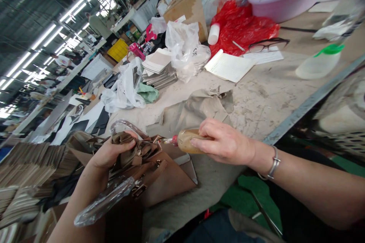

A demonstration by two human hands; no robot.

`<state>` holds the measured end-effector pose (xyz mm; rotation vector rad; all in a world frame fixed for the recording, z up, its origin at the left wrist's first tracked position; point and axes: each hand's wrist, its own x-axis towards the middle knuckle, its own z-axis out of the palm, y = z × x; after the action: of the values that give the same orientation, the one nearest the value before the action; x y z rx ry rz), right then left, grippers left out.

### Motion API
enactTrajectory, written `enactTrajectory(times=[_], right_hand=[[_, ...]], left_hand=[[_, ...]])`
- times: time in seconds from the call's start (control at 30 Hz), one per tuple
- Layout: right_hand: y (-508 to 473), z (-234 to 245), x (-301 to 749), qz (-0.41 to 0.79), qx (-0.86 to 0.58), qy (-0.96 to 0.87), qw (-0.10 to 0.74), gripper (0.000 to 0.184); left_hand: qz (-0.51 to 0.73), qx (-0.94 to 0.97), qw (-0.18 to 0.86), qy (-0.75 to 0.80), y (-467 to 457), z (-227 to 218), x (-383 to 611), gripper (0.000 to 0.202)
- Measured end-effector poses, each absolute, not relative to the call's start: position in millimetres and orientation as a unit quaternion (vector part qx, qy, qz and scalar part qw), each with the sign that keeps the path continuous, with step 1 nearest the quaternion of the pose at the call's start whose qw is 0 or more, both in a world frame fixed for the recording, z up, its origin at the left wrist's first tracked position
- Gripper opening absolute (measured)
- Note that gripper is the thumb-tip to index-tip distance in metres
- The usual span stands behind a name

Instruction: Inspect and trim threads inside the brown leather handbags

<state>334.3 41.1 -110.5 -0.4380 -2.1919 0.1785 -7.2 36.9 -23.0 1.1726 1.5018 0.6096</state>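
A brown handbag (168, 176) lies tilted at the near edge of the table, with buckled straps and a plastic-wrapped handle (105, 203). My left hand (114, 152) is closed on the bunched brown lining (125, 144) at the bag's opening. In my right hand (219, 140) is a yellowish squeeze bottle (186, 141), held sideways with its red-collared nozzle pointing left. The nozzle's tip is at the bag's upper edge; whether it touches is too small to tell. A crumpled grey-brown sheet (196, 106) lies just beyond the bottle.
Stacked brown pieces (25, 171) fill the left side. Farther back are white plastic bags (182, 45), a notepad (229, 64), glasses (268, 43), a red plastic bag (242, 26) and a pink basin (285, 5). A green-capped bottle (319, 64) lies near the table's metal edge (316, 98).
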Motion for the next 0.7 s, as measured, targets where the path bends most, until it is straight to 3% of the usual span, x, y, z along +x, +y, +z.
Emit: enactTrajectory(times=[0.7], right_hand=[[50.1, -111.6, 341.6, 0.089, -0.197, -0.901, 0.376, 0.018]], left_hand=[[0.25, 0.519, 0.503, 0.645, 37.9, -23.2, -5.7, 0.03]])
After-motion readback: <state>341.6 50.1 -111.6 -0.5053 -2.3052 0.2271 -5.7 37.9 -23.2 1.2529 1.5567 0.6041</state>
